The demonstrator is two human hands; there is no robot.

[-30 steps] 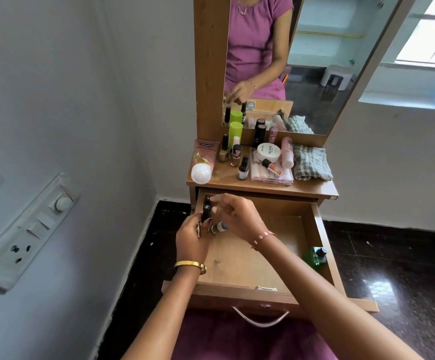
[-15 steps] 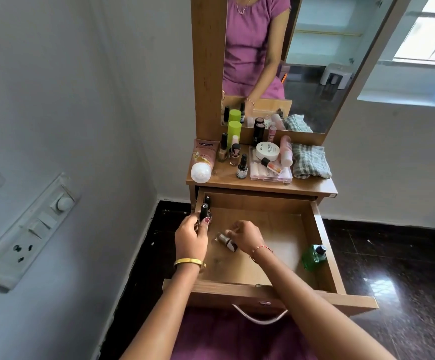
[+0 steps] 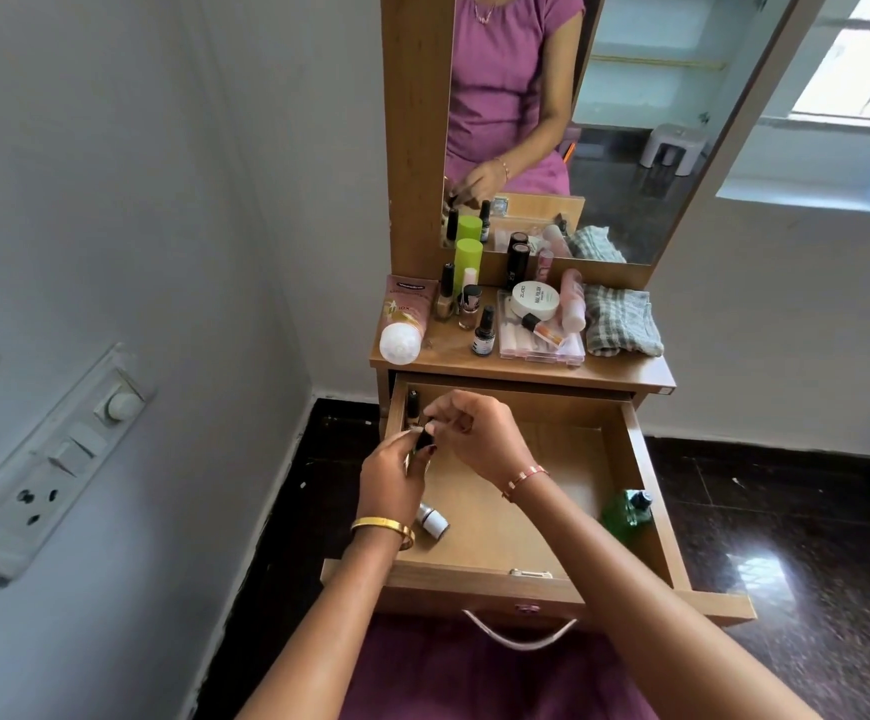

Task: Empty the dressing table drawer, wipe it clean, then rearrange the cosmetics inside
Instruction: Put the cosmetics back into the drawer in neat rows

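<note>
The wooden drawer (image 3: 651, 491) is pulled out below the dressing table top (image 3: 443, 358). My left hand (image 3: 389, 478) grips a small dark-capped bottle (image 3: 424, 440) over the drawer's back left part. My right hand (image 3: 479, 441) meets it from the right, fingertips pinched on the same bottle. A second dark-capped bottle (image 3: 412, 405) stands in the back left corner. A small white bottle (image 3: 434, 523) lies on the drawer floor beside my left wrist. A green bottle (image 3: 626, 510) lies against the right wall.
On the top stand a pink tube (image 3: 403, 324), several nail polish bottles (image 3: 469, 311), a green cylinder (image 3: 468, 262), a white jar (image 3: 535, 299) on a clear box (image 3: 542, 350), and a folded checked cloth (image 3: 622, 324). A mirror (image 3: 604, 122) rises behind. A switchboard (image 3: 53, 459) is on the left wall.
My right hand laid the small white bottle on the drawer floor, then rose back to the bottle in my left hand. My left hand stayed nearly still.
</note>
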